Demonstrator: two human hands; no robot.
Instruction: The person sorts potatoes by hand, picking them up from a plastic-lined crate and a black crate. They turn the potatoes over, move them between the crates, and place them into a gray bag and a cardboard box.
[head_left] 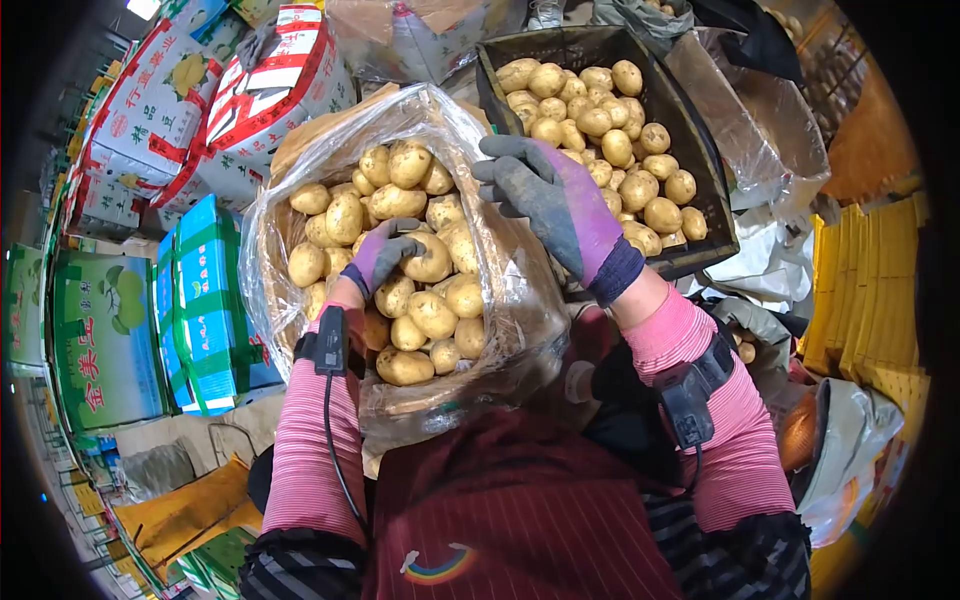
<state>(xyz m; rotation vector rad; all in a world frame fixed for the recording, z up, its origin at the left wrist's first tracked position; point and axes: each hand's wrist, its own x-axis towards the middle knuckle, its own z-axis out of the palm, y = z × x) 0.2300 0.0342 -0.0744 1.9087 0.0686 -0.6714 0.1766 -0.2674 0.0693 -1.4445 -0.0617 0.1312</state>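
Observation:
Potatoes fill a cardboard box [400,405] lined with a clear plastic bag [262,235] in front of me. My left hand [382,252], in a purple and grey glove, reaches into this box with its fingers curled over a potato [428,258]. Over the box's right rim hangs my right hand [560,200], gloved the same way. Its fingers stretch out to the left, and nothing shows in them. Beyond that hand stands a dark plastic crate [715,195] holding more potatoes [617,148].
Taped white and red cartons [155,105] are stacked at the upper left. Below them stand a blue carton [205,300] and a green carton [105,340]. A plastic-lined box [745,115] stands right of the crate. Yellow folded stacks [850,290] line the right side.

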